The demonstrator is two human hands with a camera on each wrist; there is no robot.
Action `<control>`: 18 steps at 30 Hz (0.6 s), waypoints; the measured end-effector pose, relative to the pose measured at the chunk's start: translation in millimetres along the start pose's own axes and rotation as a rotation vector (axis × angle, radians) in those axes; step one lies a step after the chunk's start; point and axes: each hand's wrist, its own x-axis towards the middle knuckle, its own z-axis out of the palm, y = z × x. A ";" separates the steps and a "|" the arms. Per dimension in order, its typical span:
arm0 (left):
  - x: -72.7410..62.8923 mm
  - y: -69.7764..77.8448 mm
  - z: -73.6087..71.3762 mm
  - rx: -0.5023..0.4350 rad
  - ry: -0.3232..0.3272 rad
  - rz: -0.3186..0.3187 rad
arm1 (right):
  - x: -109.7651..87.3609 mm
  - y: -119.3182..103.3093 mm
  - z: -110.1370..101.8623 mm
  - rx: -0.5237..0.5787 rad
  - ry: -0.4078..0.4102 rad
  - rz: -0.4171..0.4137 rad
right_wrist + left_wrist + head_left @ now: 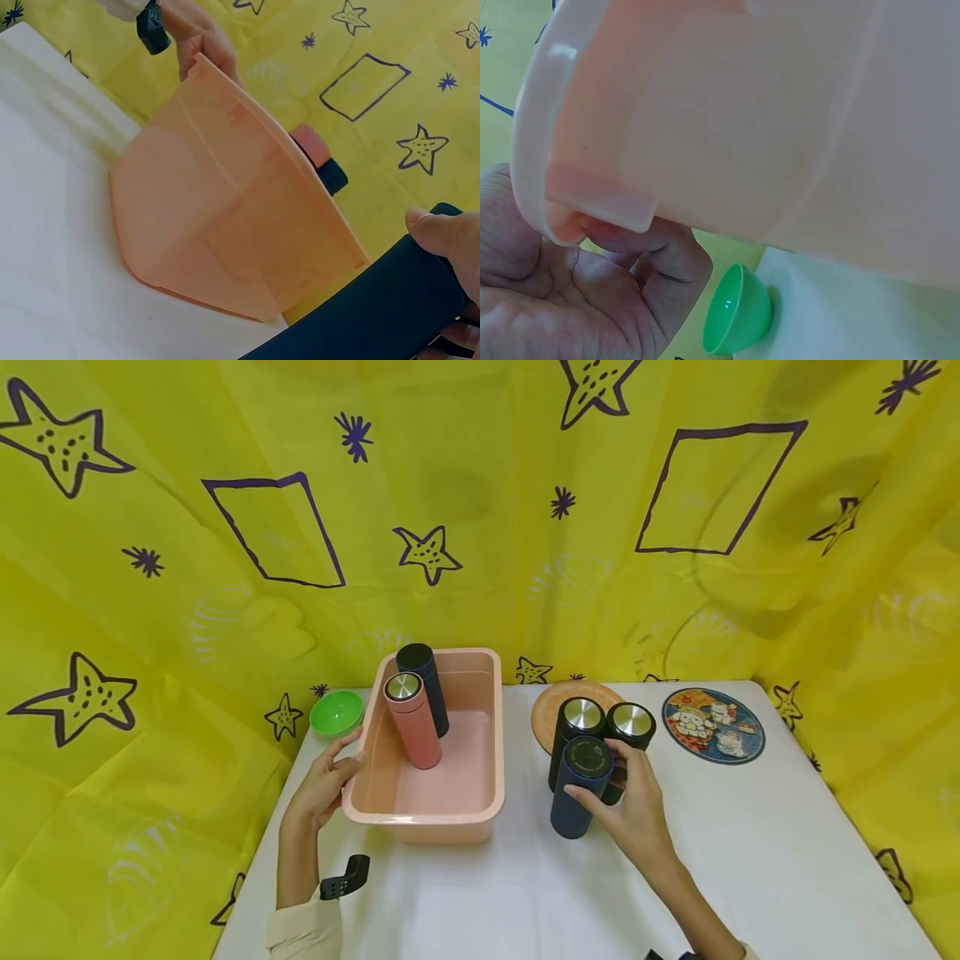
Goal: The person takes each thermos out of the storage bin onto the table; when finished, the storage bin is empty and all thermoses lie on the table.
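Observation:
My right hand [633,802] grips a dark blue thermos bottle [572,814] near its top, thumb on the near side. In the right wrist view the same bottle slants across the lower right corner. Right behind it stand two black bottles with silver-topped lids, one on the left [582,713] and one on the right [630,721], partly hidden by the blue bottle and the hand. My left hand [324,785] holds the left rim of a pink plastic basin [491,735], fingers curled under the edge in the left wrist view. Inside the basin stand a pink bottle [416,727] and a dark bottle [431,689].
A green bowl [337,713] sits left of the basin at the back. Behind the black bottles lies a round orange mat [545,714]. A round patterned mat [712,727] lies at the back right. Yellow patterned cloth [480,485] surrounds the white table [525,893].

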 end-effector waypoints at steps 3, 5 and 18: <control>0.1 0.2 0.3 0.001 -0.001 -0.005 | -0.7 0.3 0.0 0.002 -0.004 0.001; 0.3 -0.1 -0.2 -0.001 -0.002 -0.004 | -1.3 0.0 0.1 -0.001 -0.010 0.007; 3.3 -3.6 -1.3 -0.004 -0.009 -0.007 | -2.4 -2.5 -1.5 -0.002 0.004 0.005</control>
